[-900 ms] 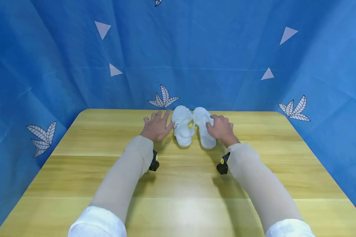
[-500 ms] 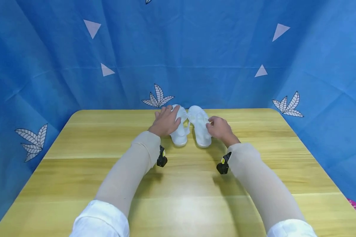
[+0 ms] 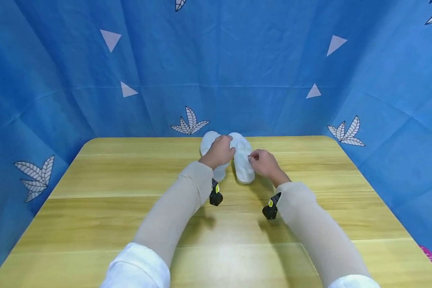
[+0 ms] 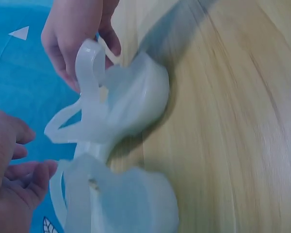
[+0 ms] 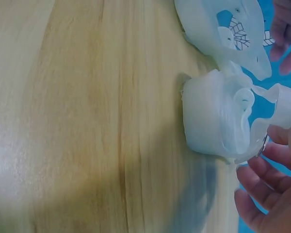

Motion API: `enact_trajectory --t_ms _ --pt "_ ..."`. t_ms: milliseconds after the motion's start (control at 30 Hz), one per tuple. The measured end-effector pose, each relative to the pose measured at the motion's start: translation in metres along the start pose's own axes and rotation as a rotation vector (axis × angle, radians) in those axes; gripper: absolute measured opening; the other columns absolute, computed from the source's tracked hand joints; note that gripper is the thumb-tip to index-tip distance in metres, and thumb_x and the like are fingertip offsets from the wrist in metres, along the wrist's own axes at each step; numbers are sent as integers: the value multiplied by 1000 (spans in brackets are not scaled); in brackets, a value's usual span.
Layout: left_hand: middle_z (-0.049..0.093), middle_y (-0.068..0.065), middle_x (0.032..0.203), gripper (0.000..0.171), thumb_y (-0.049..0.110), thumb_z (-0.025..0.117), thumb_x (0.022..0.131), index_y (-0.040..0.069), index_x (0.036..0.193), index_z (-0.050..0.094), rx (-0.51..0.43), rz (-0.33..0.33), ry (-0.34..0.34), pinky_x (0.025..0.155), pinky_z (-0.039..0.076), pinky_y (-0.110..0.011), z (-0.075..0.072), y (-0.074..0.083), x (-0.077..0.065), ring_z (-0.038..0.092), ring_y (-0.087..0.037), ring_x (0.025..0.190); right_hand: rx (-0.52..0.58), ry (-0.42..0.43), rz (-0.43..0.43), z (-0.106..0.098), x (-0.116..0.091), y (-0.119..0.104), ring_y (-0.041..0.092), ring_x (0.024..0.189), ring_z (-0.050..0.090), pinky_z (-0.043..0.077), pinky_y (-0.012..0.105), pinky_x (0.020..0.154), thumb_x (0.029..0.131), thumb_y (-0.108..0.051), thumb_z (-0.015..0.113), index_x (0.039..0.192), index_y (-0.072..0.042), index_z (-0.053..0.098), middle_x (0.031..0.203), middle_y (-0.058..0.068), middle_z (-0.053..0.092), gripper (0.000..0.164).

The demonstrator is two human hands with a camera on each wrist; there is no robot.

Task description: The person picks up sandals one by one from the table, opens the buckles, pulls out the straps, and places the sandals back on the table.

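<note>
Two translucent white sandals lie side by side near the table's far edge, heels toward me. My left hand [image 3: 220,151] is above the left sandal [image 3: 207,143] and covers its middle. In the left wrist view, its loosely bent fingers are close beside the left sandal [image 4: 140,199]; whether they touch it is unclear. My right hand [image 3: 265,163] is at the outer side of the right sandal [image 3: 243,166]. In the right wrist view, its thumb and fingers pinch the ankle strap by a small metal buckle [image 5: 263,144]. The strap loop [image 5: 285,104] stands up above the heel.
The wooden table [image 3: 137,224] spreads out in front of the sandals. A blue curtain [image 3: 259,60] with white triangles and leaf prints hangs right behind the table and along both sides. Black wrist cameras [image 3: 216,194] are worn at both sleeves.
My left hand has moved right, from beside the left sandal to over it, its spread fingers now bent. My right hand stays by the right sandal, its fingers drawn closer together at the strap.
</note>
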State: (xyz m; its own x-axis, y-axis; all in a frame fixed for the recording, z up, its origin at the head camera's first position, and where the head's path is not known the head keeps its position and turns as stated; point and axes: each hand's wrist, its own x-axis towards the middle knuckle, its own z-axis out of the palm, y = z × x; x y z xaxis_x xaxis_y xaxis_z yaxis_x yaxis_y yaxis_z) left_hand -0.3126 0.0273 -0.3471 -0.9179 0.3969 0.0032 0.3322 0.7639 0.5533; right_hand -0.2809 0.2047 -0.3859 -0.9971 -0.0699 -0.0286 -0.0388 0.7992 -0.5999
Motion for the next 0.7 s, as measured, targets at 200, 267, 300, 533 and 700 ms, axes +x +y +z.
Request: enact_trajectory --t_ms 200,267,300,533,700 --pt "47 -15 139 45 16 48 97 0 139 41 -64 -18 0 86 44 -33 12 10 7 54 -22 108 2 1 3 0 -2 5 29 99 59 49 39 81 98 -26 47 122 1 58 114 18 63 39" --pt "55 -17 127 39 15 47 97 -2 132 47 -60 -26 5 78 45 -32 15 11 8 57 -23 93 6 7 0 1 -3 7 27 94 59 47 37 78 98 -25 47 122 2 59 114 18 63 39" --pt "58 -18 118 35 15 47 97 -2 127 49 -57 -34 9 72 45 -32 16 12 8 56 -23 85 11 12 -4 2 -3 7 27 93 58 47 37 77 98 -25 47 122 2 59 114 18 63 38" --pt "52 -10 82 25 12 45 96 0 117 51 -34 -54 3 61 40 -30 24 17 7 50 -22 69 82 34 3 8 -5 11 32 107 56 46 42 89 97 -23 48 120 3 59 118 21 61 37" --pt "51 -9 81 25 13 46 97 0 117 51 -45 -44 3 61 41 -29 30 20 8 50 -21 69 142 25 32 9 -6 15 31 106 56 46 42 88 98 -26 47 122 1 57 118 20 59 38"
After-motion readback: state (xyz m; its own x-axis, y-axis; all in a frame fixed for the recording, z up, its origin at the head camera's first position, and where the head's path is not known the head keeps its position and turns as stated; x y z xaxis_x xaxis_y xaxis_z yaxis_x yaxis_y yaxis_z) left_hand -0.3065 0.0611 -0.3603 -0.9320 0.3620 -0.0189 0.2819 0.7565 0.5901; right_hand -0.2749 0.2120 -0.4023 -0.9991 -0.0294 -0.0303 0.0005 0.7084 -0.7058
